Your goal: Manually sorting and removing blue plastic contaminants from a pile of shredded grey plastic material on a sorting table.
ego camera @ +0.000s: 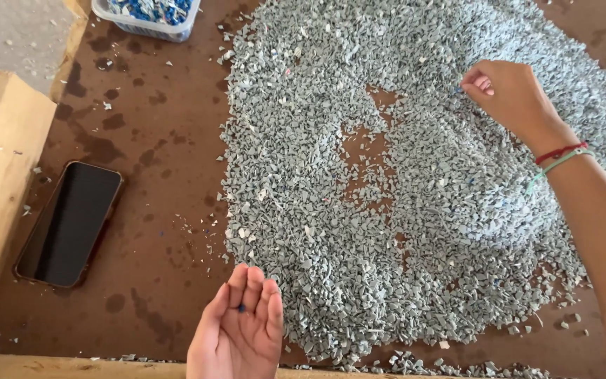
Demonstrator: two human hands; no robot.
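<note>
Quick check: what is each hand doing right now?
Left hand: palm up, half open, a small blue chip by the fingers.
Right hand: fingers pinched in the grey chip pile; contents cannot be told.

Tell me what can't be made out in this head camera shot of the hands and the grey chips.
- Basket of blue and white bits: cut off by the top edge, so how full it is stays unknown.
- Right hand: fingertips curl under onto the grey chip pile, hiding anything pinched.
- Left hand: a blue speck between the fingers, too small to identify.
- Phone: screen dark.
- Right elbow: beyond the frame's right edge.
</note>
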